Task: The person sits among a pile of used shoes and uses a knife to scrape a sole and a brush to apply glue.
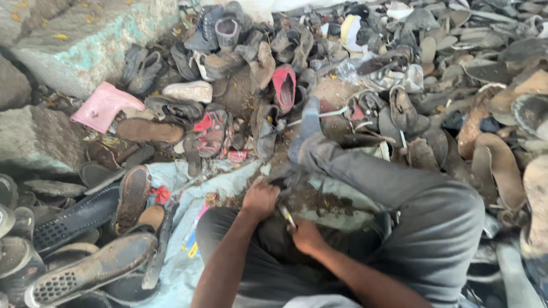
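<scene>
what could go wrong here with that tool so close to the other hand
The right hand holds a small tool whose tip sits right beside the left hand, which grips a dirty dark shoe piece; a slip might nick the left fingers. The piece rests over the person's grey trouser leg, so a slip could also hit the leg. Loose dirt on the piece may weaken the grip.

At upper left we see a pink rubber boot (104,105); at upper centre, a grey shoe with red lining (283,86). Beside it lies a red-and-grey strapped sandal (210,132). Our grey trousers (416,211) fill lower right, and a pale blue sheet (188,188) spreads beneath.
</scene>
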